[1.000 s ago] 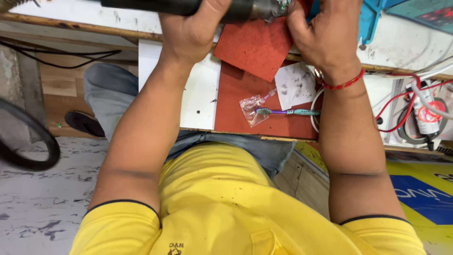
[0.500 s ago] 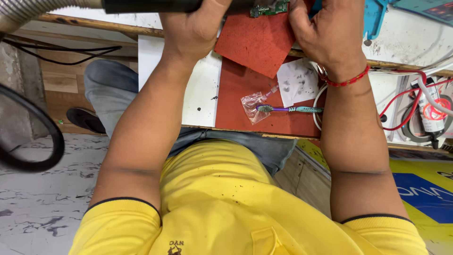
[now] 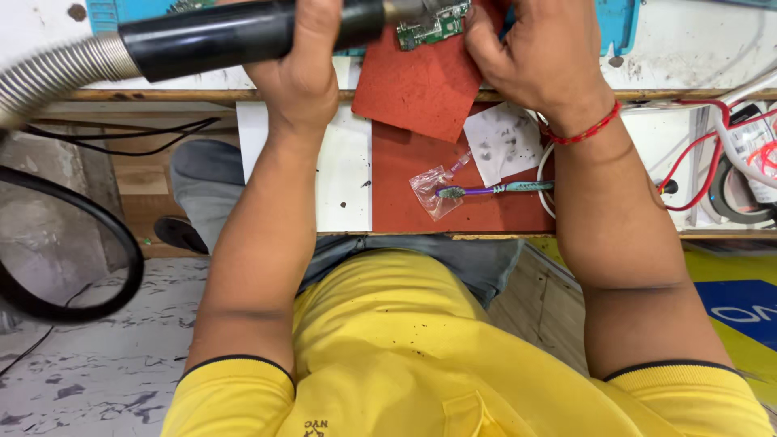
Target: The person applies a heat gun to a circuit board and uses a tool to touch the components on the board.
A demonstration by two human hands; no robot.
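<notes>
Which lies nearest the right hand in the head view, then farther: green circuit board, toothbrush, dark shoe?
From the right hand:
1. Green circuit board, at its fingertips, top centre.
2. Toothbrush, below the wrist on the red mat.
3. Dark shoe, far left on the floor.

A small clear plastic bag [image 3: 435, 193] lies on the dark red mat [image 3: 405, 202], touching the head of a purple toothbrush [image 3: 494, 189]. Just beyond it sits a white square of paper [image 3: 503, 142] with dark smudges, possibly a label. At the far right, low down, a yellow and blue sign [image 3: 738, 311] lies flat, partly cut off.
</notes>
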